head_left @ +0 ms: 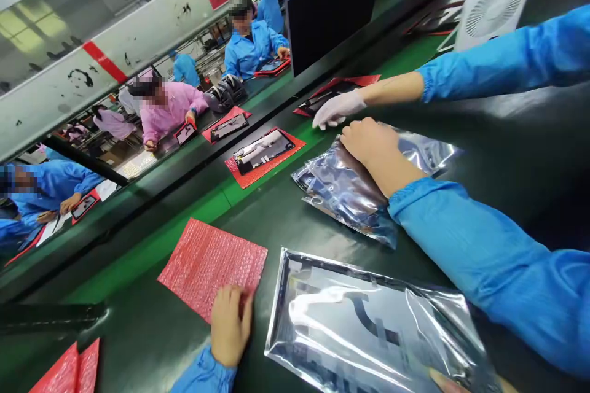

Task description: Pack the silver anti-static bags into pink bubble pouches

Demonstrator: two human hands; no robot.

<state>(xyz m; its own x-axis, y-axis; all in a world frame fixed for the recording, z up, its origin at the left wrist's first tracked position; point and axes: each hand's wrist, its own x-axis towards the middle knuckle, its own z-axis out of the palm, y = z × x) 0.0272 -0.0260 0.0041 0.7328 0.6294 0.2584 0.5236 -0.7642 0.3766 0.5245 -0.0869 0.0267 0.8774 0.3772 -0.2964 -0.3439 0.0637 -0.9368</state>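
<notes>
My left hand [228, 325] lies palm down on the near corner of a red bubble-wrap sheet [207, 261], fingers stretched flat on it. Beside it lies a large silver anti-static bag [369, 325]. Only a sliver of my right hand [445, 382] shows at the bottom edge, with a finger pressed on the bag's near edge. Beyond, a co-worker's bare hand [369, 141] in a blue sleeve rests on a stack of silver bags [336, 190]. A white-gloved hand [336, 108] reaches in just behind it.
A green belt [184, 224] runs diagonally, carrying red trays with dark boards [265, 153]. Folded red wrap [69, 371] lies at the near left. A dark monitor [329, 6] and white fan [495, 9] stand at the back. Several seated workers line the far side.
</notes>
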